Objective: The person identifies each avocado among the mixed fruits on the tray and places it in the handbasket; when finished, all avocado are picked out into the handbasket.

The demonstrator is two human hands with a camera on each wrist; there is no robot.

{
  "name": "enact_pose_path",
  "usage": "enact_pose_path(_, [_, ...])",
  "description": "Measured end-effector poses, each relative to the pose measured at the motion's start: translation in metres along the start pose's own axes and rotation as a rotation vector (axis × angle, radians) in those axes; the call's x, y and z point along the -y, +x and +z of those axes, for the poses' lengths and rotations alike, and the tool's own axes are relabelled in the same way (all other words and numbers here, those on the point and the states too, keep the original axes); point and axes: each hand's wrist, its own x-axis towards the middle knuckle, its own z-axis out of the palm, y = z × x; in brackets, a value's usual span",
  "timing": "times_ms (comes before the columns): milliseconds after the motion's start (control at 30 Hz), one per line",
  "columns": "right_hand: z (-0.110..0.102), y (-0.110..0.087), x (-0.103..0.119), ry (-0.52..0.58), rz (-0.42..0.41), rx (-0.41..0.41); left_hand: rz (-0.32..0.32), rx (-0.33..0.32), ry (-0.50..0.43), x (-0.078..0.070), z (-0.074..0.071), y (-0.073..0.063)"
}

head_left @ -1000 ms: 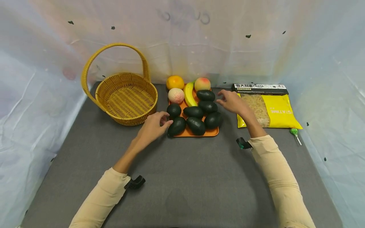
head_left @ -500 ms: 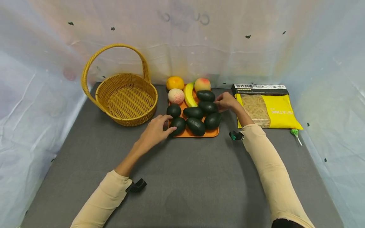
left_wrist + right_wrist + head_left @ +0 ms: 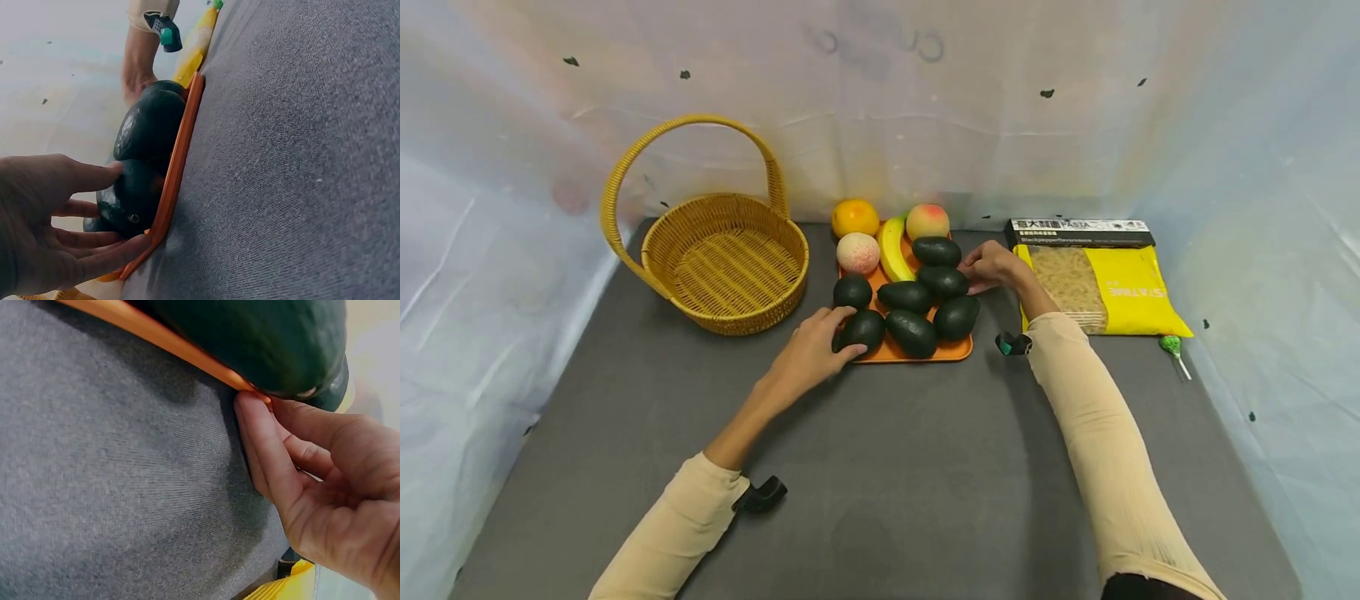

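Observation:
An orange tray (image 3: 955,352) bears several dark green avocados (image 3: 912,333), a banana (image 3: 892,248), two peaches and an orange (image 3: 854,217). My left hand (image 3: 808,348) is at the tray's near left corner, thumb and fingers spread around the corner avocado (image 3: 864,330). In the left wrist view its thumb overlaps that avocado, while a fingertip reaches the tray rim (image 3: 178,169). On the opposite side, my right hand (image 3: 996,265) pinches the tray's edge (image 3: 187,359), index finger low against it and thumb on top beside an avocado (image 3: 275,344).
Left of the tray stands a yellow wicker basket (image 3: 801,283) with a tall handle. To the right lie a yellow pasta bag (image 3: 1138,292), a black pasta box (image 3: 1078,234) and a green lollipop (image 3: 1170,344). Pale sheeting hangs behind and at both sides.
The right hand has come down and left from beside the avocados onto the tray's right edge. My left hand has shifted slightly forward around the corner avocado. The tray has barely moved.

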Motion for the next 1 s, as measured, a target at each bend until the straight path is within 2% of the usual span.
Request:
enact_pose_path(167, [-0.003, 0.000, -0.002, -0.003, 0.008, 0.011, 0.006, 0.006, 0.000, -0.004, 0.002, 0.001])
enact_pose_path(467, [-0.005, 0.003, -0.004, 0.003, 0.010, 0.023, 0.062, 0.046, 0.021, -0.004, 0.003, 0.002])
enact_pose_path(700, [-0.005, -0.019, 0.023, -0.007, 0.063, 0.080, 0.096, 0.021, 0.055, -0.004, 0.004, 0.001])
enact_pose_path(1000, [-0.006, -0.019, 0.023, -0.005, 0.067, 0.087, 0.085, 0.047, 0.038, -0.007, -0.005, -0.001])
